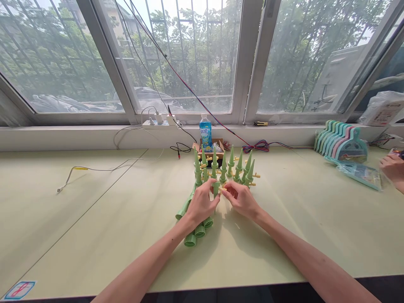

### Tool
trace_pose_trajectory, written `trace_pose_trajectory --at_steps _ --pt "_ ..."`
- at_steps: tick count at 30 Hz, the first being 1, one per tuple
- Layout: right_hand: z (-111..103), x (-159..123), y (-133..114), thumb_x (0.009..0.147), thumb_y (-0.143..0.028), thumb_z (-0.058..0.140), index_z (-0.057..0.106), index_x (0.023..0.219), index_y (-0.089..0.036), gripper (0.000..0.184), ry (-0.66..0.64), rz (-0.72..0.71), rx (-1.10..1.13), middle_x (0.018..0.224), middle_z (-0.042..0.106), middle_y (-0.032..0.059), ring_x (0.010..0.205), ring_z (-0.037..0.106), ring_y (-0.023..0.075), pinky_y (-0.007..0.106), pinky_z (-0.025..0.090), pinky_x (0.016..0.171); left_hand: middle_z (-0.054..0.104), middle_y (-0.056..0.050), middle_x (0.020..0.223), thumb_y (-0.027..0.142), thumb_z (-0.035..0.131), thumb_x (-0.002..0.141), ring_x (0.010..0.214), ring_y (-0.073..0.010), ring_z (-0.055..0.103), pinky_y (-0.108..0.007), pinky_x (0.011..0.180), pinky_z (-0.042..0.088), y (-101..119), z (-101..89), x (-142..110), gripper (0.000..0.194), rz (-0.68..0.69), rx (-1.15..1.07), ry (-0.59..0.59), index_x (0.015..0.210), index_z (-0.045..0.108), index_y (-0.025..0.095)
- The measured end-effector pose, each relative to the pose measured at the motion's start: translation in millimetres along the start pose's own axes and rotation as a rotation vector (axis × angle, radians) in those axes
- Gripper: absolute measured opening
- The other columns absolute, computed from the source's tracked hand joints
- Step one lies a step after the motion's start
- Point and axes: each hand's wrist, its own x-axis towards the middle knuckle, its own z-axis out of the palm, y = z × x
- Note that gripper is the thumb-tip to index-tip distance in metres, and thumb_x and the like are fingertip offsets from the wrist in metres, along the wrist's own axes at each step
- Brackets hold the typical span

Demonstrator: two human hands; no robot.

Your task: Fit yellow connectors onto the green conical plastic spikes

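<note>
My left hand point(204, 201) is closed around a green plastic watering spike point(216, 188), held with its wide end up and its point down. My right hand point(241, 199) pinches a small yellow valve point(223, 190) at the right side of that spike. Behind my hands stand several green spikes point(231, 161), points up, many with yellow valves sticking out sideways. More green spikes point(190, 240) lie in a pile beside my left wrist, their round open ends facing me.
A blue-labelled bottle point(206, 134) and a cardboard box point(217, 155) stand behind the spikes. Cables point(260, 146) lie along the sill. At right are a row of pastel plastic items point(339, 141), a bagged one point(356, 171) and another person's hand point(393, 168).
</note>
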Motion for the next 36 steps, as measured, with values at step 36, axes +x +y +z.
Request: trace_pose_trajectory --at_steps 36 --pt "0.9 0.2 3.6 0.095 -0.038 0.044 0.055 0.077 -0.019 0.028 -0.009 0.024 0.0 0.06 0.053 -0.0016 0.051 0.041 0.0119 0.025 0.034 0.052 0.058 0.001 0.079 0.038 0.058 0.085 0.047 -0.0076 0.041 -0.022 0.052 0.041 1.7 -0.7 0.5 0.034 -0.006 -0.052 -0.008 0.114 0.053 0.02"
